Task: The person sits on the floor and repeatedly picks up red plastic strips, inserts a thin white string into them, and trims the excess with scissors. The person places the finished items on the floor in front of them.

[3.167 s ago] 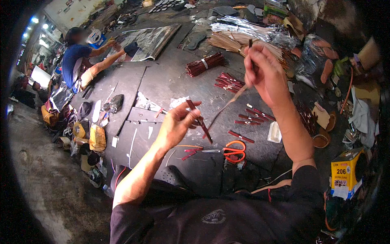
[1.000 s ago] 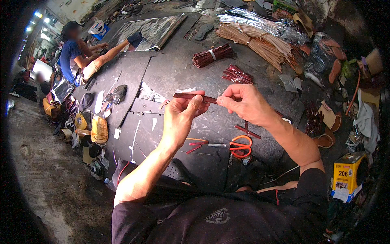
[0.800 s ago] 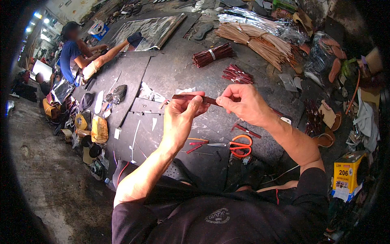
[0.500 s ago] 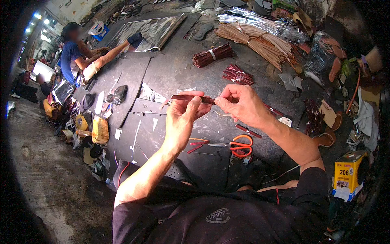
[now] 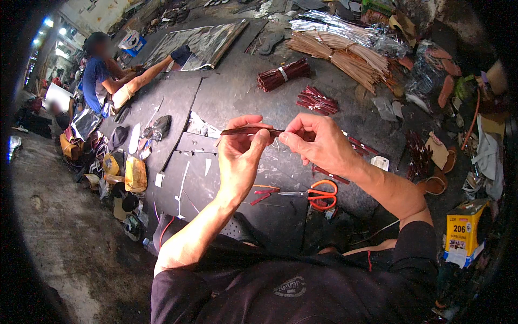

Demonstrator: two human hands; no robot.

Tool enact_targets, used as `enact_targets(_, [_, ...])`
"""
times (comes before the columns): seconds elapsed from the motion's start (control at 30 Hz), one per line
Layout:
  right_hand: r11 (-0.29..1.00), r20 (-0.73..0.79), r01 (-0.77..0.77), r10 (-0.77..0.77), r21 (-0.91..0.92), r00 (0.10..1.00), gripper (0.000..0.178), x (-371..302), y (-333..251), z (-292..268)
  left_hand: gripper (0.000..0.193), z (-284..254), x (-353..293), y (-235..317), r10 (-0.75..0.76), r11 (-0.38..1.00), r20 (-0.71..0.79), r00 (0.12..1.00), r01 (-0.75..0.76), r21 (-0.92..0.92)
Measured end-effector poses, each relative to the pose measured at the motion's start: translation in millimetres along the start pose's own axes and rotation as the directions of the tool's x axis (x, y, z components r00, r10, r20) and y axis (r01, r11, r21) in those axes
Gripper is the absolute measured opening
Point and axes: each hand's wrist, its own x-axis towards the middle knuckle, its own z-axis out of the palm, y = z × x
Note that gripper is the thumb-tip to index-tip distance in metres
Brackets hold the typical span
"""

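A short, flat bunch of dark red strips [image 5: 237,130] lies across both my hands, above the dark work mat. My left hand [image 5: 239,162] is closed round it, thumb on top, with its left end sticking out past the fingers. At the right end my right hand [image 5: 322,141] pinches the strips between thumb and fingertips; exactly what sits in that pinch is too small to tell. Below the hands, scissors with orange handles [image 5: 322,195] lie on the mat, blades pointing left. Beside their tips are a few short red strip pieces [image 5: 263,195].
Beyond my hands lie a banded bundle of dark red strips [image 5: 283,74], a loose red pile [image 5: 317,101] and a large tied tan bundle [image 5: 337,56]. A yellow can [image 5: 458,232] stands at right. Another person [image 5: 97,81] sits at far left, near scattered scraps and bags.
My right hand has shifted slightly left and its fingers have moved at the strip end. The bunch's left end reaches a little farther left. My left hand keeps its hold.
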Motion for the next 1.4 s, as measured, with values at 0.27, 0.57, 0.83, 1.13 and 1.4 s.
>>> enact_targets(0.27, [0.753,-0.129,0.518,-0.608,-0.406,0.784,0.013,-8,-1,13,0.022,-2,-2,3,0.082,0.997,0.005,0.997,-0.082,-0.008])
enact_targets(0.57, [0.81,-0.091,0.492,-0.543,-0.32,0.835,0.019,-12,4,17,0.02,-3,-3,2,0.123,0.992,-0.051,0.991,-0.124,-0.015])
enact_targets(0.83, [0.444,0.011,0.642,-0.817,-0.625,0.576,0.034,-34,46,25,0.023,-15,15,23,0.13,0.962,-0.05,0.99,-0.138,-0.235])
enact_targets(1.13, [0.503,0.546,0.396,0.193,-0.768,0.815,0.054,-110,271,1,0.022,-22,27,44,0.295,0.952,-0.104,0.95,-0.301,-0.047])
enact_targets(1.4, [0.477,0.394,0.108,0.553,-0.872,0.734,0.054,-83,238,-5,0.027,-49,35,46,0.23,0.831,-0.055,0.972,-0.166,0.53])
